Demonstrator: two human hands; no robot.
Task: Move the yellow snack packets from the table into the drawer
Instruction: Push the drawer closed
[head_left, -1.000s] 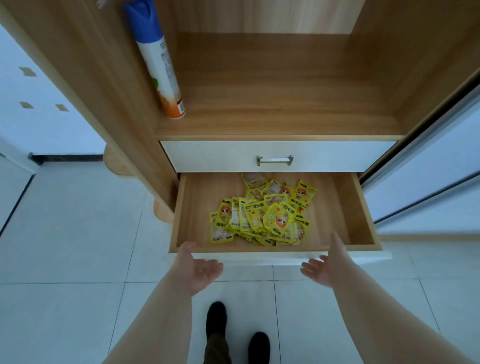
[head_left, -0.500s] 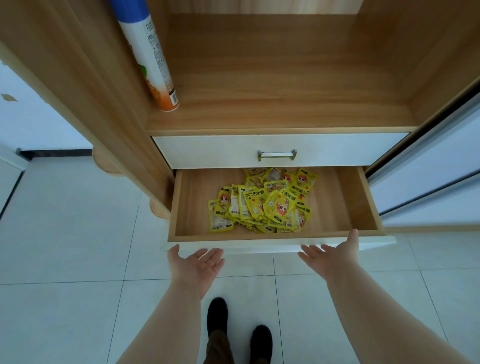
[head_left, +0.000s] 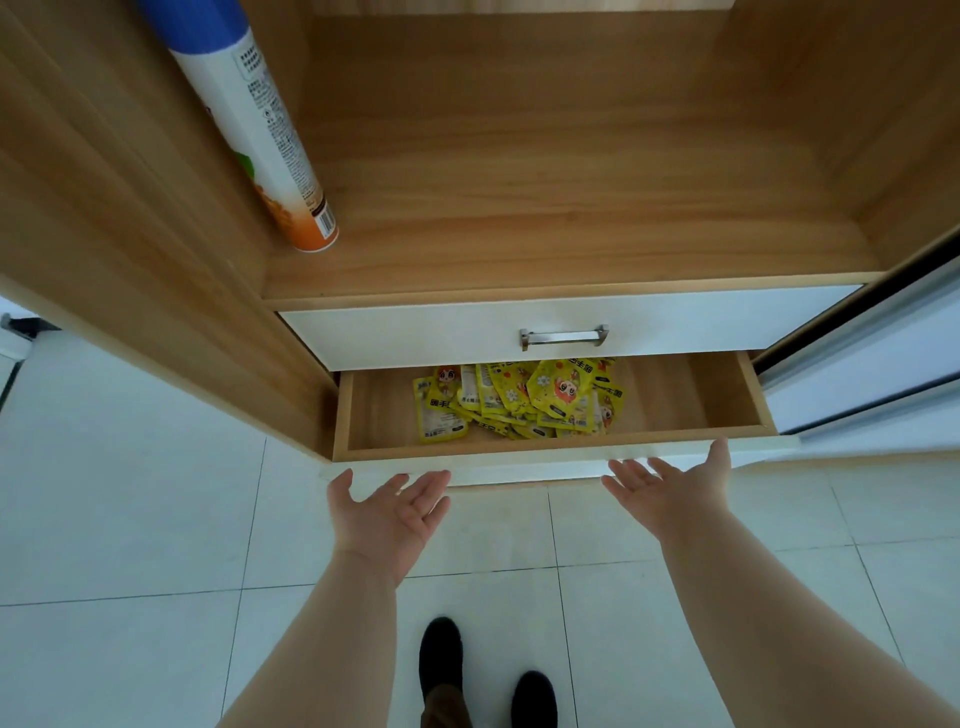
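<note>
I saw the fingers (head_left: 434, 480) of the left hand (head_left: 387, 512) and those of the right hand (head_left: 670, 488) straight and spread, palms up, holding nothing. Their tips were at the white front edge of the drawer (head_left: 519, 470), though I could not tell whether they pressed it. Inside, the yellow snack packets (head_left: 519, 400) lay in a jumbled heap pointing every way, its long axis running left to right across the drawer's middle, with bare wood toward both side walls, wider on the right. Against half a second earlier the drawer sat further in, and the closed upper drawer (head_left: 441, 332) hid the heap's rear.
</note>
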